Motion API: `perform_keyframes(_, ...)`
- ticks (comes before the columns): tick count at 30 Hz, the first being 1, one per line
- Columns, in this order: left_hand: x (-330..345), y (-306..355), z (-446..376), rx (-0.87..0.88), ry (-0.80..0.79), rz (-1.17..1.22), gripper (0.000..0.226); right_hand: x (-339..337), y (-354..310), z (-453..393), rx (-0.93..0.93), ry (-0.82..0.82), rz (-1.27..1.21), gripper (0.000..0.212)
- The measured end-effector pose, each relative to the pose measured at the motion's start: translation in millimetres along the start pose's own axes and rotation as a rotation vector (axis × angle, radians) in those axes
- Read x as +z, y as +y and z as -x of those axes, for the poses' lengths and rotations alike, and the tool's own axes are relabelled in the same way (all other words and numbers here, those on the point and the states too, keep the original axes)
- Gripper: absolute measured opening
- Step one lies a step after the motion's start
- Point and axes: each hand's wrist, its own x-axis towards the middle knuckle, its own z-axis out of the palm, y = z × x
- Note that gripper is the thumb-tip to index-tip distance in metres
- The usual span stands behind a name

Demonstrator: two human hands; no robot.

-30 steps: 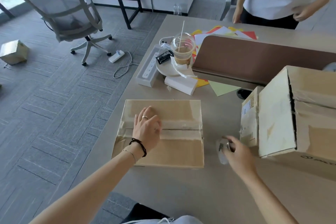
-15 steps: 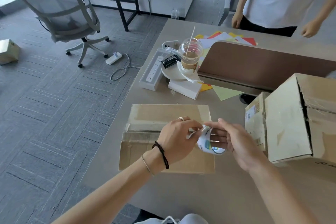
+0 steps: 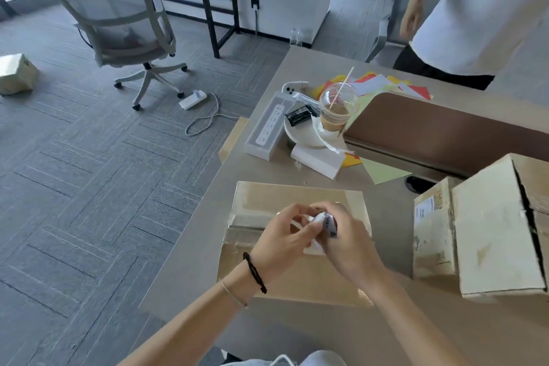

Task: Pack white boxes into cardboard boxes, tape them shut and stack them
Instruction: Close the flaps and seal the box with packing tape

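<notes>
A small carton (image 3: 16, 74) lies on the floor at far left, with a mesh chair (image 3: 118, 21) well left of the flat box (image 3: 261, 199), which serves as the landmark here. That flat box lies closed on the worktop (image 3: 297, 333), clear tape along its top seam. Beyond the box, toward the far edge, stand a white power strip (image 3: 267, 125), a small white box (image 3: 316, 160) and an iced drink cup (image 3: 337, 107) with a straw, coloured paper sheets (image 3: 383, 171) spread around them.

Above the box's middle, the left hand (image 3: 282, 242) has its fingers curled, pinching at the tape roll (image 3: 326, 224); a black cord and a thin bangle circle that wrist. The right hand (image 3: 352, 242) meets it over the box, fingers wrapped round the same roll. The roll itself is mostly hidden and blurred, so I cannot tell whether a strip of tape is drawn from it.

Right of the flat box, apart from it, two taped cartons sit side by side: a narrow carton (image 3: 432, 232) bearing a label, and touching it a bigger carton (image 3: 499, 229) with a dark open slit on its top. A person in a white shirt (image 3: 481, 9) stands beyond the worktop at far right.
</notes>
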Motion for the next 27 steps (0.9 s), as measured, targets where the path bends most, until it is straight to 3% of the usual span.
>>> perform_keyframes(2,-8,-2,2,-0.048,-0.051,0.092,0.025,5,-6,1,0.012,-0.033,-0.001,0.018)
perform_keyframes(6,-18,-14,1,-0.062,-0.103,0.026,0.036,12,-9,0,0.044,-0.09,0.149,0.04)
perform_keyframes(13,-24,-25,4,-0.132,-0.05,0.193,0.041,20,-18,-10,0.027,-0.082,0.256,0.036)
perform_keyframes(16,-24,-29,7,-0.142,0.036,0.249,0.042,24,-23,-12,0.05,-0.1,0.259,0.024)
perform_keyframes(20,-29,-35,8,-0.116,0.178,0.393,0.043,29,-32,-12,0.079,-0.174,0.091,0.009)
perform_keyframes(27,-69,-26,16,-0.081,0.188,0.375,0.031,28,-63,-18,0.138,-0.365,-0.098,0.005)
